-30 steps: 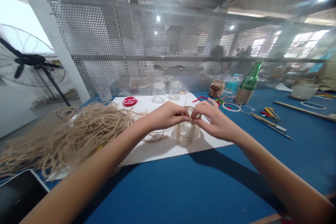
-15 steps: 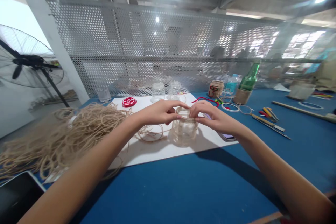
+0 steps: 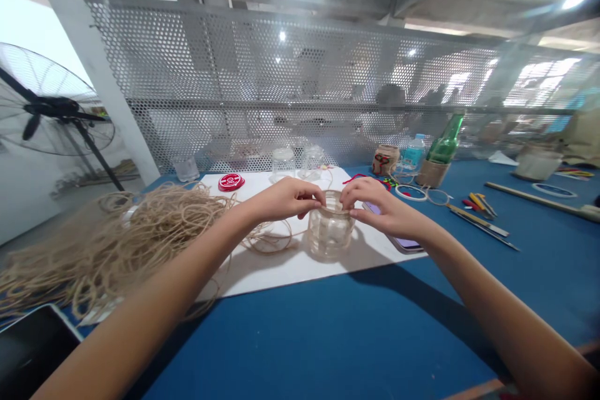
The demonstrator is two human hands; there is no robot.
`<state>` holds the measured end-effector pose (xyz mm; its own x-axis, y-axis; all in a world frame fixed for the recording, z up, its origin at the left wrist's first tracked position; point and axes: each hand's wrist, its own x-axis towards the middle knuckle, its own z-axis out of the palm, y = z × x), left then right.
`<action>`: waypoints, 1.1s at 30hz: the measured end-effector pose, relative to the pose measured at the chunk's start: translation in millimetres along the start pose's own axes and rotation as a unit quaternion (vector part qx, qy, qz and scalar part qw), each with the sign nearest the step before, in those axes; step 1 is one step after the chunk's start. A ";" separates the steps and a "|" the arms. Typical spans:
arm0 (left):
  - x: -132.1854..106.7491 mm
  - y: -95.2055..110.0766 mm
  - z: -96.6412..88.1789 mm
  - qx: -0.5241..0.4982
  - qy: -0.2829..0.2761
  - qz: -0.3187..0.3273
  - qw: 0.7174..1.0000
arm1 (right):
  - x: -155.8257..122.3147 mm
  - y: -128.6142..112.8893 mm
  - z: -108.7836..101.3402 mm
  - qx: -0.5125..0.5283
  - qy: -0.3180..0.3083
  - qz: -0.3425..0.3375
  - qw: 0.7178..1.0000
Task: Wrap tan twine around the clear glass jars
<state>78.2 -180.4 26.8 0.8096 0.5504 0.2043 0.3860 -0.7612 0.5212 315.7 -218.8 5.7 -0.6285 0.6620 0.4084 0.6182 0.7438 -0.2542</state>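
A clear glass jar (image 3: 330, 239) stands upright on a white sheet (image 3: 267, 275) in front of me, a thin tan band round its neck. My left hand (image 3: 296, 199) is at the left of the rim, thumb and forefinger pinched together; what lies between them is hidden. From the right, my right hand (image 3: 375, 203) grips the rim, its fingers over the mouth and the thumb on the near side. Loose tan twine (image 3: 272, 240) trails from a big tangled heap (image 3: 164, 225) on the left toward the jar.
A red lid (image 3: 231, 182) and glass jars (image 3: 283, 164) sit behind. A purple-edged phone (image 3: 405, 244) lies by my right wrist. Farther right are a green bottle (image 3: 445, 140), a twine-wrapped jar (image 3: 385, 160) and scissors (image 3: 478, 220). A dark tablet (image 3: 40, 353) is at lower left.
My left forefinger has drawn back left from across the jar's mouth and closed toward the thumb. My right hand has barely shifted; the jar stays in place.
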 end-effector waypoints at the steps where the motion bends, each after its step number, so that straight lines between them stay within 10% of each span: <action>1: 0.0 -0.1 0.4 0.002 0.004 0.000 1.000 | 0.1 -0.9 0.6 -0.012 0.007 0.005 1.000; 9: 1.9 4.8 8.0 -0.004 0.017 0.011 1.000 | 0.3 -27.4 7.4 -0.110 0.086 0.034 0.990; 33: 2.8 16.2 8.2 0.099 -0.008 0.060 0.993 | 2.1 -23.5 4.5 -0.039 0.029 -0.018 0.999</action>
<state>90.3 -194.0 29.0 0.8616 0.4471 0.2405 0.3641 -0.8743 0.3210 297.7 -234.5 8.6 -0.6241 0.6265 0.4670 0.6322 0.7561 -0.1694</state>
